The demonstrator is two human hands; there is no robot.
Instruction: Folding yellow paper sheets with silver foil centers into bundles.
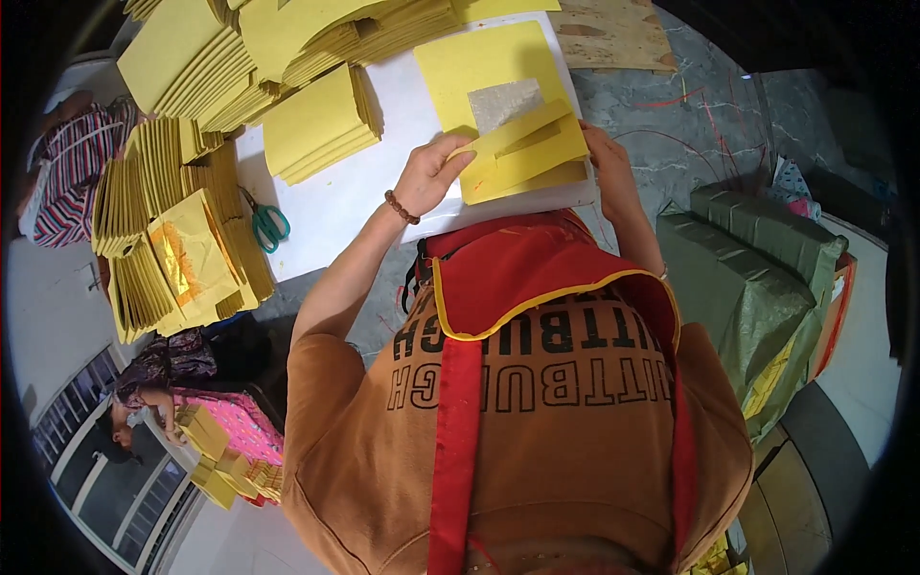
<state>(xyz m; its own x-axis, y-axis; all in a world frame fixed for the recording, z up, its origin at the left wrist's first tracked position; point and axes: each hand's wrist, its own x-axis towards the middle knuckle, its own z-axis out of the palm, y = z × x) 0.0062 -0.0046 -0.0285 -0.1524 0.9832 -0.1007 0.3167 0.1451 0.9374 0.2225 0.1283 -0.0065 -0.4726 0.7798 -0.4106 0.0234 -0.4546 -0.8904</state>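
Upper center of frame: the left hand [434, 174] pinches folded yellow paper [510, 172] by one edge; the right hand [612, 171] meets the opposite edge, closure unclear. Likely light, easily creased; edges suit gripping.

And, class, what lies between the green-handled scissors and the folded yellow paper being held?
In the head view: white tabletop beside the scissors, then the left hand with a brown bracelet; that hand pinches the folded yellow paper.
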